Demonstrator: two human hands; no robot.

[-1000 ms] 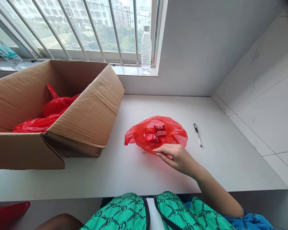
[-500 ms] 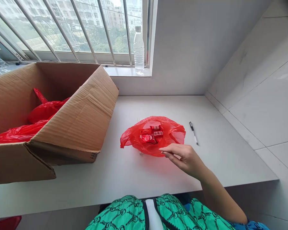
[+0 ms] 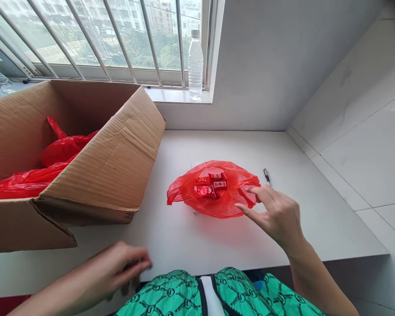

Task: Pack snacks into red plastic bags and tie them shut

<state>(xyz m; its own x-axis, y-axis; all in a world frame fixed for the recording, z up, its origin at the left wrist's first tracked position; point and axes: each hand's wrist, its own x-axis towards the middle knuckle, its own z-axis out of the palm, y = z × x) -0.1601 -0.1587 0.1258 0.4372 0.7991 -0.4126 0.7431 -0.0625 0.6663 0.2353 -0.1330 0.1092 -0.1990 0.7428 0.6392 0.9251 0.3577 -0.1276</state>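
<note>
A thin red plastic bag (image 3: 184, 186) lies spread on the white table, its mouth facing up. Inside it sit several small red-wrapped candies (image 3: 212, 186) with printed labels. My right hand (image 3: 278, 215) is at the bag's right end, thumb and forefinger apart around the gathered handle, with the fingertips at the plastic; I see no firm grip. Low on the left, over the table's front edge, my left hand (image 3: 127, 267) is blurred, its fingers loosely bent and apart with nothing visible in them.
A large open cardboard box (image 3: 108, 153) stands on the left, holding red plastic bags (image 3: 62, 149). Beyond my right hand lies a pen (image 3: 266, 175), partly covered. A clear water bottle (image 3: 195, 66) stands on the sill of the barred window. Walls bound the table (image 3: 181, 245) behind and right.
My left hand has come into view at the lower left. My right hand has shifted right along the bag to its right handle, and its thumb and forefinger have spread.
</note>
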